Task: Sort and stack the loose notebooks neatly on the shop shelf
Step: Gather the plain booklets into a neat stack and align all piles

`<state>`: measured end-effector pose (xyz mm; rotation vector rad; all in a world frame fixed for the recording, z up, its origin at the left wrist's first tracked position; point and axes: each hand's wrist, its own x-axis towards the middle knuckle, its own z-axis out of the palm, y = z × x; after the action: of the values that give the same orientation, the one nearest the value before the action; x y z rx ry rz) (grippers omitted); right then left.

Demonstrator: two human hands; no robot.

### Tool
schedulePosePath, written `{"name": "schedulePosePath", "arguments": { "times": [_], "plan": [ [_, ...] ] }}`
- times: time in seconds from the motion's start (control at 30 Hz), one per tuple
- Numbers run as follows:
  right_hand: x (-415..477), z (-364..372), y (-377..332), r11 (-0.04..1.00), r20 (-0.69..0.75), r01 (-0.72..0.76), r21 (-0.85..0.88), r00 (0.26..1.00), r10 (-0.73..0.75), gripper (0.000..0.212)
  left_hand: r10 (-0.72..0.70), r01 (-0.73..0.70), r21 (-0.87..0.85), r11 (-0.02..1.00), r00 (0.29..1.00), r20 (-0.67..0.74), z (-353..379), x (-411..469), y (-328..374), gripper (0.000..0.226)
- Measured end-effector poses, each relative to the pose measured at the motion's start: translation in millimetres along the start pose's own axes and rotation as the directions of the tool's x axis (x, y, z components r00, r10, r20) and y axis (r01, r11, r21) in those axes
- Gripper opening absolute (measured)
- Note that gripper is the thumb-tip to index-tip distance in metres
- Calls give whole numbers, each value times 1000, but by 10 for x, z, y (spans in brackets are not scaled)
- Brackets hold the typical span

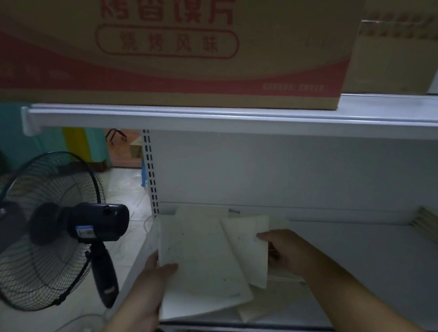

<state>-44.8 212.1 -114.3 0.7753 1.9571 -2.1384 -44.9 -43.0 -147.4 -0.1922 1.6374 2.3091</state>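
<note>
Notebook (201,267) gripped by left hand (151,285), tilted notebook (246,249) pinched by right hand (289,249)

Brightness: dim throughout, with a grey-blue cast and muted colours.
Source: the brightest patch is the floor (126,193) beyond the fan (44,229), at left; the shelf (360,264) bay receives little light.
Shadows: soft and broad, deepest along the bottom edge and under the notebooks (202,254).
Glare: only a faint sheen on the fan's motor housing.
Blur: print on the box (168,47) is smeared; the notebooks look grainy, with little surface detail.
Distortion: wide-angle bowing of the shelf's front edge, stretching toward the corners.
</note>
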Motion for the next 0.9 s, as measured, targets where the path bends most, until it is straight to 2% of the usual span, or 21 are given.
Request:
{"name": "schedulePosePath", "arguments": {
  "times": [0.07,0.13,0.17,0.2,0.27,0.33,0.43,0.53,0.63,0.77,0.83,0.9],
  "plan": [
    [-110,82,24,963,-33,90,-252,994,-102,15,15,-15,9,1000,1000,1,24,-32,36,36],
    [-201,22,53,901,-151,184,-393,954,-261,20,21,-22,37,999,1000,21,42,-32,72,37],
    [-264,-67,58,904,-223,224,-365,921,-318,21,29,-31,40,999,999,40,62,-30,90,39],
    [-339,-180,58,926,-303,266,-266,889,-343,20,43,-45,36,998,997,57,92,-25,108,40],
    [-535,-439,84,939,-449,344,18,842,-300,16,84,-86,18,996,994,65,185,-24,140,43],
    [-774,-665,139,879,-549,419,228,801,-239,15,93,-92,-13,996,990,110,357,-22,126,45],
    [-1050,-732,234,837,-542,453,305,806,-238,16,74,-65,-58,996,982,174,657,-58,18,48],
    [-1265,-690,382,867,-506,437,240,818,-272,18,71,-72,-4,997,971,228,1098,-147,-209,51],
    [-1471,-770,595,885,-483,413,216,833,-271,20,108,-115,12,993,958,267,1592,-388,-413,39],
    [-1806,-1298,790,894,-515,398,208,821,-246,25,118,-170,154,973,946,301,2195,-697,-648,43],
    [-2026,-1697,863,931,-478,348,115,840,-255,27,121,-201,196,960,926,356,2515,-843,-807,42],
    [-2275,-2200,908,953,-432,297,53,868,-247,20,79,-186,235,954,912,402,2847,-995,-994,43]
  ]
}}
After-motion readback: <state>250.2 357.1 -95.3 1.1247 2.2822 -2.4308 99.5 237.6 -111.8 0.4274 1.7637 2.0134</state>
